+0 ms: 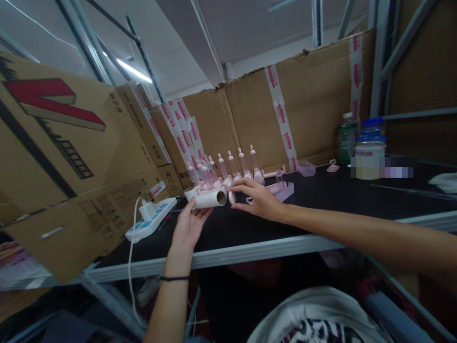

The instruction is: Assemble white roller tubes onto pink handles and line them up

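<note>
My left hand (190, 224) is closed around a white paper roll (207, 199), which lies sideways over the black table. The open end of its brown cardboard core points right. My right hand (257, 197) pinches a round pink cap (232, 197) between thumb and fingers. This cap is just beside the roll's open end, with a small gap between them. Under the right hand shows a pale pink ring (249, 200). Behind both hands stand several pink handles (233, 166) with ring-shaped tops, their lower ends partly hidden by the roll and my fingers.
A white power strip (152, 220) with a plugged-in cable is on the left. To the right are a lilac tray (285, 192), a pink ringed piece (333, 166), a green bottle (346, 138) and a blue-lidded jar (370, 150). Cardboard sheets (246, 114) wall the back.
</note>
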The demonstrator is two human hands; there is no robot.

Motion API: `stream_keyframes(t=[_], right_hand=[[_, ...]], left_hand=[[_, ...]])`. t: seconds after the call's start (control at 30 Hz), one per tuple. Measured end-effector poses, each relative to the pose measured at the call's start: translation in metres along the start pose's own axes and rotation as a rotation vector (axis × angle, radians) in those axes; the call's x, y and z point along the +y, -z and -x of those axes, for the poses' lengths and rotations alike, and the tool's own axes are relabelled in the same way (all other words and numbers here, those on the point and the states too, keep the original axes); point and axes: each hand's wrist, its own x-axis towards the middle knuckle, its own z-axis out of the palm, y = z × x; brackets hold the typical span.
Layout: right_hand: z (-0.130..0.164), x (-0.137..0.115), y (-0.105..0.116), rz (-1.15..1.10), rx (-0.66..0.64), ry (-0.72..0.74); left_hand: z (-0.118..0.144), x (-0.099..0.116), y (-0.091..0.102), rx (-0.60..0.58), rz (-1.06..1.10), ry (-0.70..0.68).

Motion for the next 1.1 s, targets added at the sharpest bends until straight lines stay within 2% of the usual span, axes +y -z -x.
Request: stream_keyframes(t=[0.2, 1.1], right_hand=[[0.0004, 0.0005, 0.0002, 0.0, 0.006, -0.002], [0.0005, 0.0003, 0.0004, -0.021, 0.005, 0.0]], left_hand=[[0.0036, -0.0003, -0.002, -0.044, -0.041, -0.027], [0.0072, -0.0018, -0.0049, -0.051, -0.032, 0.009]])
